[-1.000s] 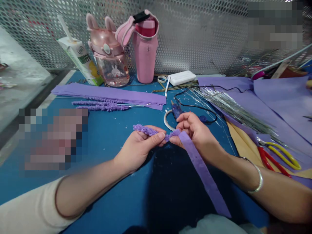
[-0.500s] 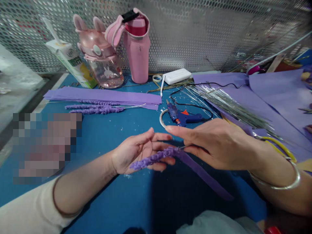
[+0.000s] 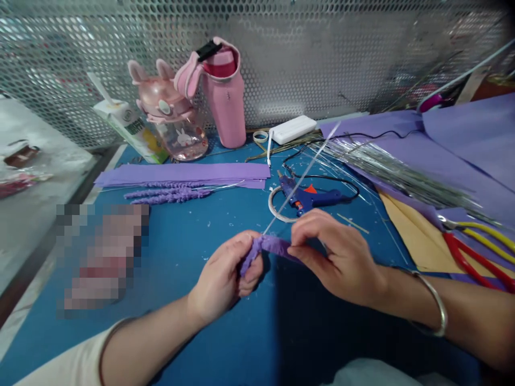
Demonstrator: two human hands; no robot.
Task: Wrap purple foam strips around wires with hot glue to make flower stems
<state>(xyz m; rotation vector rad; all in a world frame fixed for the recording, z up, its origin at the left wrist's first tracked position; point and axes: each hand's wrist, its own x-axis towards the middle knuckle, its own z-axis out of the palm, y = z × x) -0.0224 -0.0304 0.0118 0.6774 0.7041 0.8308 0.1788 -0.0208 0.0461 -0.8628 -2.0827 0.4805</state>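
Observation:
My left hand (image 3: 227,276) is closed round a purple foam sprig (image 3: 250,258) wound on a thin wire (image 3: 301,174), which sticks up and away to the right. My right hand (image 3: 336,257) pinches the loose end of the purple foam strip (image 3: 277,245) right beside the left fingers. Both hands hover low over the blue table (image 3: 193,236). The rest of the strip is hidden under my right hand.
A blue glue gun (image 3: 308,197) with its black cord lies just beyond the hands. Purple strips (image 3: 181,174) and finished sprigs (image 3: 169,194) lie at left, wires (image 3: 386,169) and purple sheets (image 3: 462,145) at right, red scissors (image 3: 475,257) near the right edge. Pink bottles (image 3: 223,94) and a carton (image 3: 131,131) stand at the back.
My left hand closed round the sprig and turned it so the wire points up and away. My right hand came back to pinch the strip next to it.

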